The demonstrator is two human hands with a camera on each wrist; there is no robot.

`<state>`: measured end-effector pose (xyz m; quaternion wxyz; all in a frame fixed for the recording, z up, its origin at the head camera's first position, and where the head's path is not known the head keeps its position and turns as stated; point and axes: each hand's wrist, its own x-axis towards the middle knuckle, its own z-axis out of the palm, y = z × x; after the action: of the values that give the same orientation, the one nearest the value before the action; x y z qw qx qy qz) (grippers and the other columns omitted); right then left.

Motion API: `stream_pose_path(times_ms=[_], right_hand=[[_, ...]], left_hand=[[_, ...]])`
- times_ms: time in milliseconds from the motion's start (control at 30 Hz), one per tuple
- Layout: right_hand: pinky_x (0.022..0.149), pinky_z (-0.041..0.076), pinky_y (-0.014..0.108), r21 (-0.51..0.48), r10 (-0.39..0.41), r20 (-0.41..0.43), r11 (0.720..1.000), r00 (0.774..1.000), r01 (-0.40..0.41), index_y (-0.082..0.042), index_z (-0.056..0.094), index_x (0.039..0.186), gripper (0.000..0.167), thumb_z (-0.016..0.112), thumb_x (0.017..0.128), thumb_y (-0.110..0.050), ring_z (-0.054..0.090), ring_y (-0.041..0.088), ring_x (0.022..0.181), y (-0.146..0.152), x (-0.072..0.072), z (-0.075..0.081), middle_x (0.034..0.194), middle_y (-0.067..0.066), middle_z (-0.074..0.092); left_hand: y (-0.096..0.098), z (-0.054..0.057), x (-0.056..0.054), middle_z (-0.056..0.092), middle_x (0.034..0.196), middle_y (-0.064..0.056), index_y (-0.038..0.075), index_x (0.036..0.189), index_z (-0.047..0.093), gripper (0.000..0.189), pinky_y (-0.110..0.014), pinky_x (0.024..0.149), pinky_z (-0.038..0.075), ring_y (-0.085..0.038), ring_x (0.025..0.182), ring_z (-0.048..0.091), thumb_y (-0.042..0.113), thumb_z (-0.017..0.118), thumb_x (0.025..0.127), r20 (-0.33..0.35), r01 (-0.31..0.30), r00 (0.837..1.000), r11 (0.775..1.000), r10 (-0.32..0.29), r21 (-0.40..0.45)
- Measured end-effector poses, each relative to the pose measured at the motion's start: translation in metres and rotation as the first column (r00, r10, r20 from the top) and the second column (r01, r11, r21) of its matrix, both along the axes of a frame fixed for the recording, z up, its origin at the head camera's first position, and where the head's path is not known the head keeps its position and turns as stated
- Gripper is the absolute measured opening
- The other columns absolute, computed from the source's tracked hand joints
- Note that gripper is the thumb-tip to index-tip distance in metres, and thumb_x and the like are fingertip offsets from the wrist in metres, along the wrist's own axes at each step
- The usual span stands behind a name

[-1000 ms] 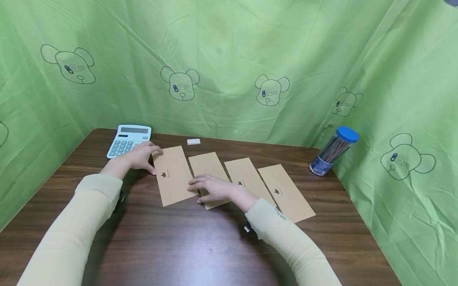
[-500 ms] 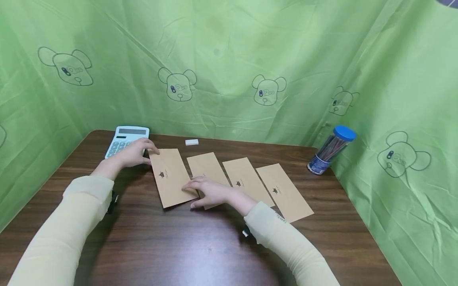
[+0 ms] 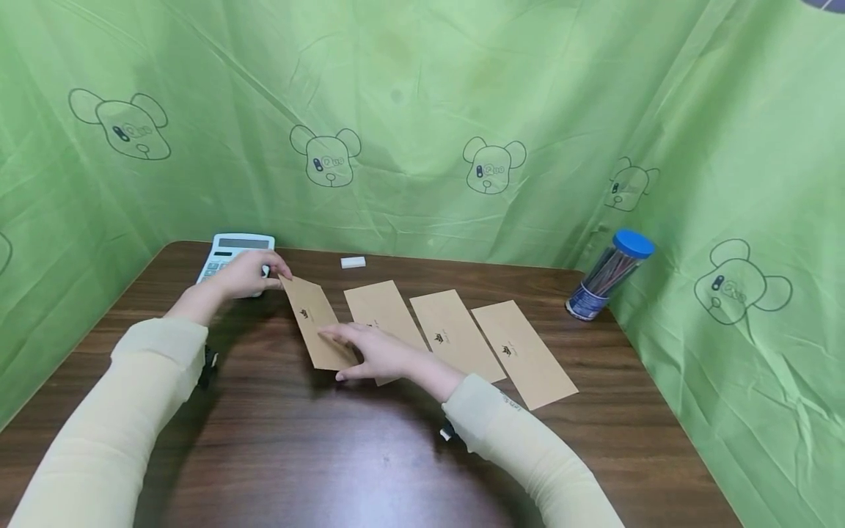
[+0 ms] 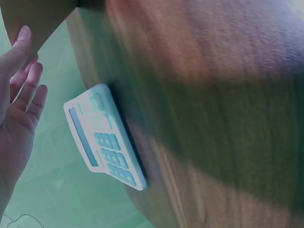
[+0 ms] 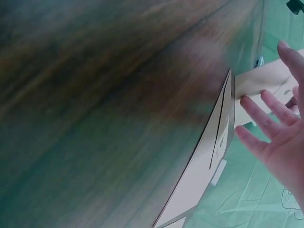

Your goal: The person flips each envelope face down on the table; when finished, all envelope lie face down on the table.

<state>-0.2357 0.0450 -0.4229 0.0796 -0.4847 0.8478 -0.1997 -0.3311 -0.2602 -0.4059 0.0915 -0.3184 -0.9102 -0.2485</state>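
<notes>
A kraft-paper envelope (image 3: 306,312) with a small crown print is tilted up off the table. My left hand (image 3: 247,275) pinches its upper left corner; in the left wrist view the thumb (image 4: 23,35) lies on the paper (image 4: 42,19) with the fingers behind. My right hand (image 3: 383,353) is at the envelope's lower right side, fingers spread and fairly straight in the right wrist view; whether the fingertips touch the paper I cannot tell. Several like envelopes lie flat in a row to the right, including a second (image 3: 379,301), partly under my right hand, and a third (image 3: 455,330).
A light blue calculator (image 3: 244,242) sits behind my left hand. At the back of the brown wooden table (image 3: 297,455) lies a small white block (image 3: 353,262). A clear jar (image 3: 610,275) of dark sticks with a blue lid stands at the right. Green curtains (image 3: 409,88) surround the table.
The leftmost envelope, flat on the table a second ago, has been raised and tilted by my left hand. My right hand has shifted slightly left along with it.
</notes>
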Motion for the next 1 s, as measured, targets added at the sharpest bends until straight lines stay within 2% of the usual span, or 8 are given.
stream_pose_path(times_ms=[133, 300, 367, 567, 633, 700, 800, 1000], right_hand=[[0.101, 0.04, 0.027, -0.056, -0.001, 0.041, 0.998, 0.999, 0.003, -0.023, 0.022, 0.149, 0.084, 0.073, 0.083, -0.031, 0.052, 0.013, 0.121, -0.001, -0.001, 0.002, 0.135, 0.001, 0.052], [0.098, 0.045, 0.029, -0.154, 0.014, 0.102, 0.988, 0.995, 0.002, -0.026, 0.016, 0.15, 0.092, 0.075, 0.081, -0.022, 0.058, 0.015, 0.114, 0.0, -0.001, 0.006, 0.133, 0.004, 0.055], [0.096, 0.046, 0.029, -0.167, 0.003, 0.08, 0.986, 0.997, 0.011, -0.027, 0.015, 0.15, 0.095, 0.077, 0.079, -0.023, 0.058, 0.012, 0.112, 0.0, -0.001, 0.008, 0.131, 0.003, 0.056], [0.083, 0.044, 0.019, -0.151, -0.055, 0.001, 0.987, 0.998, 0.054, -0.024, 0.021, 0.149, 0.093, 0.078, 0.076, -0.032, 0.052, 0.013, 0.071, -0.001, 0.0, 0.01, 0.142, -0.003, 0.043], [0.09, 0.042, 0.018, -0.148, -0.077, -0.014, 0.986, 0.997, 0.074, -0.021, 0.024, 0.148, 0.092, 0.079, 0.076, -0.033, 0.057, 0.014, 0.079, -0.001, -0.001, 0.008, 0.143, -0.001, 0.043], [0.101, 0.037, 0.019, -0.143, -0.098, -0.038, 0.986, 0.994, 0.092, -0.019, 0.027, 0.147, 0.091, 0.079, 0.075, -0.035, 0.058, 0.013, 0.101, 0.0, -0.002, 0.006, 0.145, 0.001, 0.042], [0.111, 0.028, 0.025, -0.131, -0.136, -0.095, 0.984, 0.986, 0.123, -0.017, 0.032, 0.144, 0.091, 0.081, 0.071, -0.039, 0.038, 0.015, 0.133, 0.0, -0.004, 0.002, 0.144, 0.003, 0.04], [0.107, 0.034, 0.039, -0.076, -0.238, -0.197, 0.971, 0.951, 0.227, -0.017, 0.044, 0.137, 0.09, 0.084, 0.063, -0.048, 0.036, 0.021, 0.13, 0.0, -0.005, -0.002, 0.141, 0.005, 0.04]], left_hand=[[0.002, 0.007, -0.004, 0.066, 0.083, -0.002, 0.011, 0.083, 0.07, 0.01, -0.035, 0.067, 0.048, -0.023, 0.076, 0.059, 0.01, 0.077, 0.077, 0.007, -0.007, 1.0, 1.0, 0.007, -0.008], [0.006, 0.02, -0.005, 0.065, 0.086, -0.002, 0.011, 0.087, 0.07, 0.011, -0.035, 0.071, 0.051, -0.017, 0.078, 0.06, 0.018, 0.075, 0.08, 0.122, -0.069, 0.99, 0.998, 0.069, -0.003], [0.008, 0.023, -0.005, 0.065, 0.088, -0.002, 0.011, 0.09, 0.069, 0.014, -0.037, 0.073, 0.051, -0.018, 0.081, 0.061, 0.021, 0.074, 0.082, 0.162, -0.1, 0.982, 0.995, 0.101, -0.012], [0.013, 0.027, -0.007, 0.065, 0.094, -0.008, 0.007, 0.106, 0.063, 0.03, -0.044, 0.078, 0.049, -0.027, 0.091, 0.061, 0.025, 0.072, 0.084, 0.192, -0.131, 0.973, 0.991, 0.131, -0.011], [0.014, 0.026, -0.008, 0.062, 0.097, -0.011, 0.006, 0.111, 0.06, 0.036, -0.046, 0.08, 0.048, -0.029, 0.093, 0.06, 0.023, 0.073, 0.083, 0.195, -0.137, 0.972, 0.991, 0.133, 0.006], [0.016, 0.025, -0.009, 0.06, 0.099, -0.013, 0.004, 0.116, 0.057, 0.041, -0.046, 0.083, 0.048, -0.029, 0.094, 0.059, 0.019, 0.074, 0.082, 0.208, -0.142, 0.969, 0.99, 0.134, 0.025], [0.019, 0.022, -0.01, 0.058, 0.105, -0.018, 0.0, 0.121, 0.05, 0.051, -0.047, 0.086, 0.048, -0.033, 0.096, 0.059, 0.013, 0.076, 0.079, 0.236, -0.149, 0.963, 0.987, 0.13, 0.061], [0.024, 0.015, -0.01, 0.056, 0.115, -0.027, -0.006, 0.124, 0.041, 0.058, -0.05, 0.091, 0.046, -0.041, 0.105, 0.057, 0.002, 0.075, 0.078, 0.308, -0.121, 0.948, 0.986, 0.082, 0.111]])
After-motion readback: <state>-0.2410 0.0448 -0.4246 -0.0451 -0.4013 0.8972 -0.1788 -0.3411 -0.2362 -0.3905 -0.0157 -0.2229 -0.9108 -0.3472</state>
